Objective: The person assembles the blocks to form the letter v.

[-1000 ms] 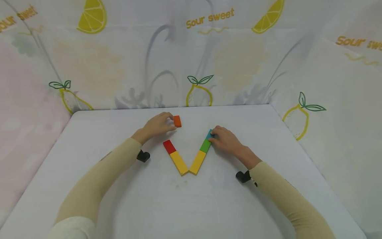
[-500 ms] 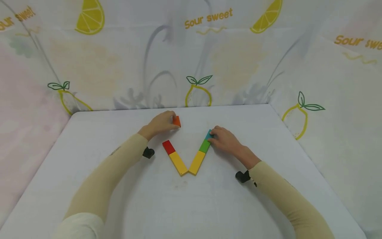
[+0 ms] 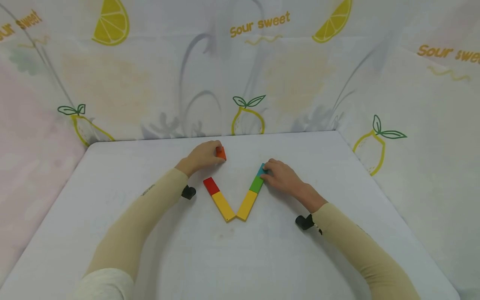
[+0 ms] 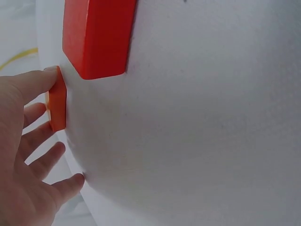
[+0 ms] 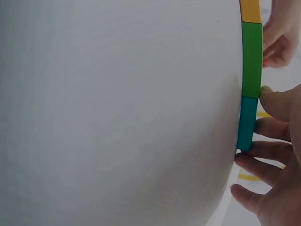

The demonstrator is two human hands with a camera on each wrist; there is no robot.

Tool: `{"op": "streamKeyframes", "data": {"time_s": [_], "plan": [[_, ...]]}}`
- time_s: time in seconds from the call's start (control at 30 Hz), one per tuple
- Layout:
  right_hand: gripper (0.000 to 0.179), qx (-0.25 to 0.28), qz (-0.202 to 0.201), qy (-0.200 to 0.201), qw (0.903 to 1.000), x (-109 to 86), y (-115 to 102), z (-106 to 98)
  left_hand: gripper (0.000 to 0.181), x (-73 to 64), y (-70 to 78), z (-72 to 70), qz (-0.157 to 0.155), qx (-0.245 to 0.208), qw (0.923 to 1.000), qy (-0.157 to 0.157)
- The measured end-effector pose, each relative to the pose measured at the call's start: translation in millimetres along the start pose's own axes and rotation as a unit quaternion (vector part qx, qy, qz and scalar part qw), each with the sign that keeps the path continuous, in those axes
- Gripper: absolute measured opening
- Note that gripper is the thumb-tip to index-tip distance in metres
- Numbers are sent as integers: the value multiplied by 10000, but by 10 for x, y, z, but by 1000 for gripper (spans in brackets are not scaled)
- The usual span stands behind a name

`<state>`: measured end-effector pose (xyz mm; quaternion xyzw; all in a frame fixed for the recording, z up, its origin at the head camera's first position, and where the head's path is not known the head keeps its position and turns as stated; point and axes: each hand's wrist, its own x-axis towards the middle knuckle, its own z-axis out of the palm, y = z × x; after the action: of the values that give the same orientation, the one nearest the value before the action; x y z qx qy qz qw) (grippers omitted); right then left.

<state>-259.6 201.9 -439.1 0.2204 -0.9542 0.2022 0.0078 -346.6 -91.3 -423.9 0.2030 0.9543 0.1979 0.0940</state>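
Observation:
My left hand [image 3: 202,156] pinches an orange block [image 3: 221,153] near the back of the table. The left wrist view shows the thumb and fingers at the sides of this orange block [image 4: 58,103]. Farther right, my right hand [image 3: 283,178] holds a blue block [image 3: 261,169] at the top of a V-shaped row of blocks. Its thumb lies by the joint between the blue block [image 5: 247,123] and a green block [image 5: 252,60]. Below them on that arm of the V is a yellow block [image 3: 246,206].
The V's left arm has a red block [image 3: 211,186] above another yellow block [image 3: 223,206]; the two yellow blocks meet at the bottom. A white table [image 3: 240,262] lies beneath, with a lemon-printed cloth [image 3: 168,83] behind it.
My left hand has moved slightly right and come around the orange block, covering more of it. The right hand stays on the blue block. The view has shifted a little.

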Motion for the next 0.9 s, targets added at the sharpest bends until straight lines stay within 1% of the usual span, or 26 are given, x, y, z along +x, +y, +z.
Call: {"op": "streamKeyframes", "data": {"time_s": [0.23,0.47,0.63,0.9], "plan": [[32,-48,53,32,10000,5,8,9,38,9,-18,2,35,-80,10000,34],[31,-47,22,44,10000,-2,-3,5,35,-15,-8,-9,57,-91,9999,83],[30,-73,45,46,10000,-6,-15,2,36,-30,-2,-14,17,-103,9999,98],[31,-94,98,75,9999,-3,-8,9,39,-59,-66,-23,-69,-279,9996,55]]}}
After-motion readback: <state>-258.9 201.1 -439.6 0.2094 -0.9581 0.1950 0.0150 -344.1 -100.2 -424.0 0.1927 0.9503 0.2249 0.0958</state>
